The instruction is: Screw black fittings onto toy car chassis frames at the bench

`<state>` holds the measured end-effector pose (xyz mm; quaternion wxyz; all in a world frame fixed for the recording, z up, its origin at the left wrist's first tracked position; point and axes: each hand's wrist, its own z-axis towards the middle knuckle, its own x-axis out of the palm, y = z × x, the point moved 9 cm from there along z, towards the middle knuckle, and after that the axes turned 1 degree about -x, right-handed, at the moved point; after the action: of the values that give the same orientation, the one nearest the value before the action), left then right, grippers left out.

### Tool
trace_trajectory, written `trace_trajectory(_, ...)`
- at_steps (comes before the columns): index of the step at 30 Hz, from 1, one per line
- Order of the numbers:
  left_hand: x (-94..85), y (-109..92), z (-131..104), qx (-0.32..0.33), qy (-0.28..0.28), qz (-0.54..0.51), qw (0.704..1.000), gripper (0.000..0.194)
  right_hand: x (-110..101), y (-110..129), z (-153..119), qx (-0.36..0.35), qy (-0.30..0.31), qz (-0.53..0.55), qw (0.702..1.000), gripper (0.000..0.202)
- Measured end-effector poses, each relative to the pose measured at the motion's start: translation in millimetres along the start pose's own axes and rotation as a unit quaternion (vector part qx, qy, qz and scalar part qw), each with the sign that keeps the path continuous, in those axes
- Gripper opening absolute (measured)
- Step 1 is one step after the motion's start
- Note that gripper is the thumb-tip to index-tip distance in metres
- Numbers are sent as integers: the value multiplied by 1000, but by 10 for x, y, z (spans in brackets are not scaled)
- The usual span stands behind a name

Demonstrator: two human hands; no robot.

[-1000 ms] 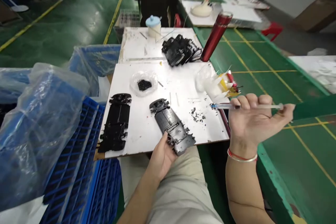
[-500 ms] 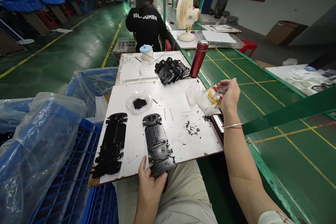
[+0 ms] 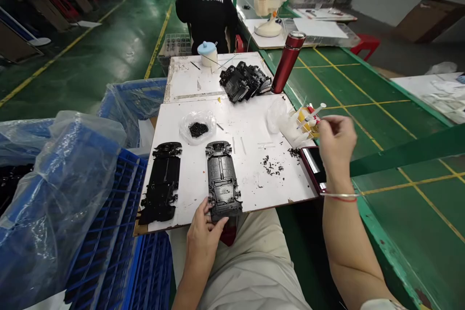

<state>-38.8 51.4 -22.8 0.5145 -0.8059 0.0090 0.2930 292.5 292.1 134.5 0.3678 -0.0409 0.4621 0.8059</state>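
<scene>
Head-height view, forward and down

Black chassis [image 3: 222,179], glossy, at edge of white board [image 3: 194,169]

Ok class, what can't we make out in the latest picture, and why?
In the head view:
Curled right hand: whether it holds anything; the hand itself hides this.
Black plastic chassis at the left hand: downward face, hidden by its body.
Round white tub with pale blue lid: contents, hidden by the lid.
Co-worker in black top: hands, hidden by the body.
Tiny black pieces in clear bag: shapes, too small.
</scene>
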Motion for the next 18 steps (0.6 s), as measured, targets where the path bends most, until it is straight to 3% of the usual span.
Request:
trace_trajectory(3,-86,-171,21,72,-33,81,994,66,362,11,-414,-4,210,-29,977,15)
trace_trajectory(5,-106,-278,20,122,-52,110,985,61,515,-7,-673,-14,284,-47,958,12)
trace_trajectory(11,-133,-421,-4,196,-99,158,963,59,725,-78,-1079,-43,371,-85,924,7)
trace_trajectory(18,-144,-456,-28,233,-123,162,951,60,864,-95,-1146,-42,390,-131,911,9)
